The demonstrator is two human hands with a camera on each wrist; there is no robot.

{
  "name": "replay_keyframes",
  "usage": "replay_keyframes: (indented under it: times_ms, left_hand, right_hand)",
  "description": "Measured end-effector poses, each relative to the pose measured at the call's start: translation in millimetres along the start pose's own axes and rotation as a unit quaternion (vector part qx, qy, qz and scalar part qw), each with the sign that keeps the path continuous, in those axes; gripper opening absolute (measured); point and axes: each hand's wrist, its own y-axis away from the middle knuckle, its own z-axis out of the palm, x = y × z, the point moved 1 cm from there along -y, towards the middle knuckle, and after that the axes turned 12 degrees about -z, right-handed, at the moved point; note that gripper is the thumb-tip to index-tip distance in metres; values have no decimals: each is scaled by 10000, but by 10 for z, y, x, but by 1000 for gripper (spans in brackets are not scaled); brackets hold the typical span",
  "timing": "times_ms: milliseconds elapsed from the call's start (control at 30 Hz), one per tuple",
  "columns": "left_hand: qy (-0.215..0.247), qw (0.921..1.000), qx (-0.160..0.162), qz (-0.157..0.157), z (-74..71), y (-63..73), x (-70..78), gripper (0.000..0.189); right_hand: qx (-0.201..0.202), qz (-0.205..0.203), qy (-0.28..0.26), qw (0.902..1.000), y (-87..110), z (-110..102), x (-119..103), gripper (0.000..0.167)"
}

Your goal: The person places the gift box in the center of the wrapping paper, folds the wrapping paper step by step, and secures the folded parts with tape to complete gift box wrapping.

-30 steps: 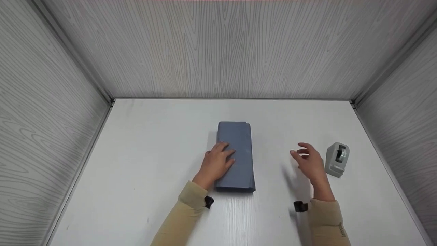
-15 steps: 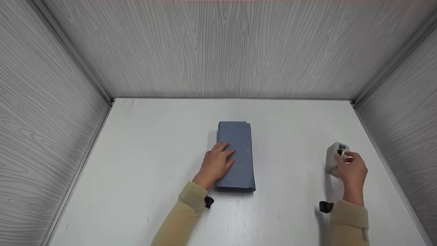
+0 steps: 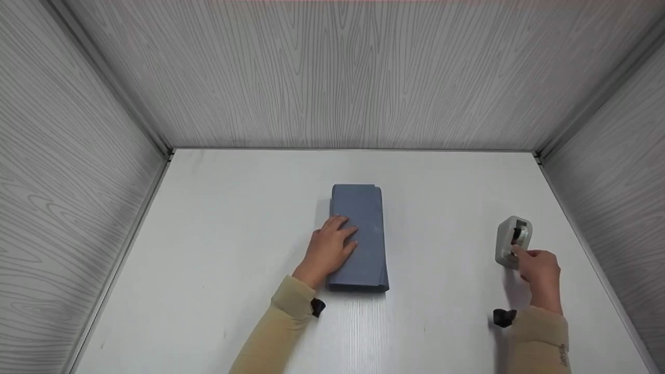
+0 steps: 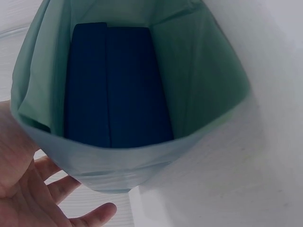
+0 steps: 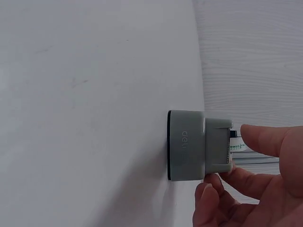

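My left hand (image 3: 326, 249) rests on the left side of a long blue-grey paper package (image 3: 361, 218), fingers spread over its top. In the left wrist view, the open end of the wrapping paper (image 4: 203, 80) gapes, and a dark blue box (image 4: 118, 94) lies inside it. My right hand (image 3: 540, 270) is at the front of a grey tape dispenser (image 3: 504, 244). In the right wrist view its thumb (image 5: 260, 138) is beside the tape roll (image 5: 238, 145) and its index finger (image 5: 246, 182) is at the cutter end. I cannot tell whether the fingers pinch the tape.
Both things stand on a white tabletop (image 3: 234, 208). Wood-grain panels (image 3: 332, 72) enclose it at the back and on both sides. The dispenser stands near the right panel (image 3: 623, 171).
My right hand has moved right to the tape dispenser, then down from the roll to its front end, with the fingers drawn closer together. The left hand and package have stayed put.
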Motion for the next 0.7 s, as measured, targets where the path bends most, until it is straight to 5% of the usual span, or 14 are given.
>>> replay_keyframes:
  times_ms: [533,700]
  left_hand:
    - [-6,9999,-89,-79,-5,-3,7,37]
    - [-2,9999,-93,-94,-14,4,9,38]
  right_hand:
    - [681,-17,-331,9971,-34,18,-32,50]
    - [514,-10,-432,9977,-48,14,-82,52]
